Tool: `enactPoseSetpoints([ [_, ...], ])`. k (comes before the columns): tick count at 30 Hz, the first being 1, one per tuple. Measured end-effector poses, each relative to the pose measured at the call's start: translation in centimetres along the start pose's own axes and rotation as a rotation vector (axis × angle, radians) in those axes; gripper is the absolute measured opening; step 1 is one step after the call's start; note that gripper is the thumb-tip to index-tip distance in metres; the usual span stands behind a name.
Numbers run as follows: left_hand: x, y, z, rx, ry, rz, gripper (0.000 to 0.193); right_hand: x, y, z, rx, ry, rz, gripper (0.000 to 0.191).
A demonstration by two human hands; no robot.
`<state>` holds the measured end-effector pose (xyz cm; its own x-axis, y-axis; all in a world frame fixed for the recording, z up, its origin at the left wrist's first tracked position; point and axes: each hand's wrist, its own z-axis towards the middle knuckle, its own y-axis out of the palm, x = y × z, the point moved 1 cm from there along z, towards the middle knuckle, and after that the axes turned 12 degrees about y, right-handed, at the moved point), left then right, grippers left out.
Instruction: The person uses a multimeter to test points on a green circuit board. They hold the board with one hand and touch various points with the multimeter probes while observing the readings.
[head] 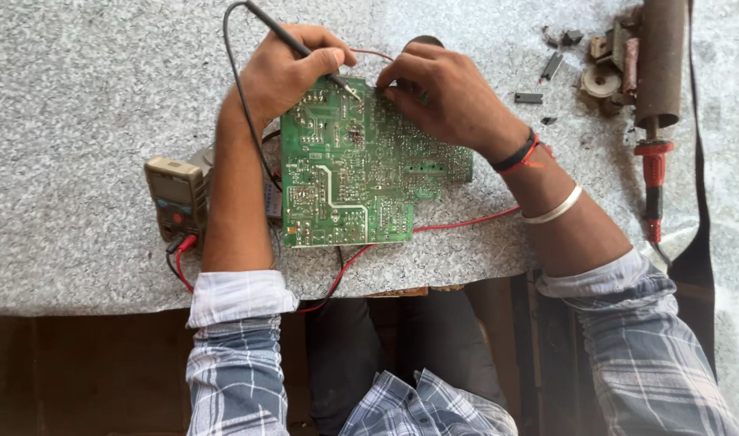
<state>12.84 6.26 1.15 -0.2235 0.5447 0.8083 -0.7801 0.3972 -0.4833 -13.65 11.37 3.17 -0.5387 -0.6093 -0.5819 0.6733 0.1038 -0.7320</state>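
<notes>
A green circuit board (353, 173) lies solder side up on a speckled grey worktop (87, 97). My left hand (285, 69) grips a black test probe (293, 40), its tip touching the board's top edge. My right hand (442, 89) is closed on the board's top edge, where a thin red lead ends; the red probe itself is hidden by the fingers. A yellow-grey multimeter (176, 196) rests left of my left forearm, with red and black leads plugged in.
A red lead (466, 221) runs under the board toward my right wrist. At the far right lie a brown cylinder (659, 60), a red-handled tool (654, 182), a small round part (600, 81) and several black components (529, 98). The worktop's front edge is near my lap.
</notes>
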Motion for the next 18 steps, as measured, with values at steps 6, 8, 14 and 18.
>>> enactPoseSetpoints([
  [6, 0.5, 0.8, -0.3, 0.031, 0.017, 0.047, 0.038, 0.9, -0.9, -0.6, -0.112, -0.006, 0.101, 0.013],
  [8, 0.4, 0.9, -0.6, 0.043, 0.014, 0.047, 0.040, 1.1, -1.1, -0.8, -0.124, 0.046, 0.102, 0.011],
  [14, 0.2, 0.1, -1.1, 0.029, 0.067, 0.023, 0.043, 0.6, -1.1, -0.8, -0.126, 0.052, 0.084, 0.010],
  [18, 0.4, 0.0, -1.1, 0.028, 0.046, 0.019, 0.043, 0.0, -0.9, -0.6, -0.123, 0.056, 0.062, 0.009],
])
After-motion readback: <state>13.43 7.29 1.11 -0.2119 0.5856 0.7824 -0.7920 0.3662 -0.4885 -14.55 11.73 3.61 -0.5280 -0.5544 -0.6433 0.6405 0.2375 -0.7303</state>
